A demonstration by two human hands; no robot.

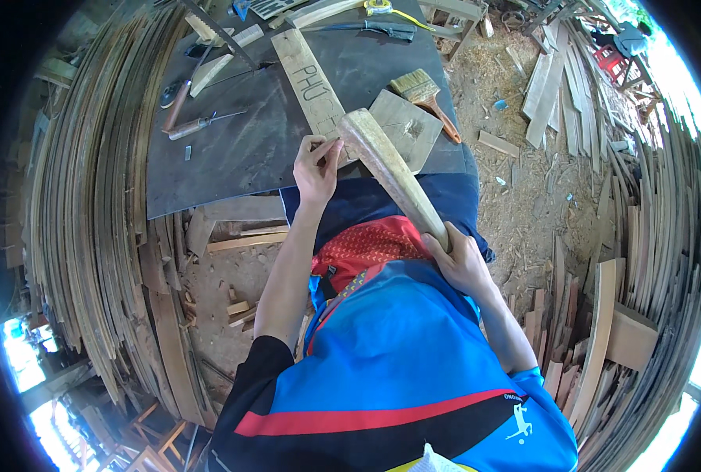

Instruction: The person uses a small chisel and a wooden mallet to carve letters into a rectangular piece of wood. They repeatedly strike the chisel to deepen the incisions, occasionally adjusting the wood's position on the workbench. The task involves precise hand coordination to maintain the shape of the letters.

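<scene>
My right hand (459,256) is wrapped round the lower end of a thick, pale wooden bar (397,177) with worn edges. The bar slants up and to the left, its far end over the near end of a plank (299,67) with dark hand lettering. Beside that end, my left hand (316,167) is closed in a pinch at the plank; what its fingers hold, if anything, I cannot make out. Partly behind the bar lies a squarish wood block (408,130), with a wide paintbrush (423,93) resting at its upper right edge.
On the dark table (240,169) lie a screwdriver (197,126), a wooden-handled tool (177,106), a handsaw (220,35) and a yellow tape measure (378,6). Tall stacks of wood strips (91,204) stand left and right. Shavings and offcuts cover the dirt floor (523,212).
</scene>
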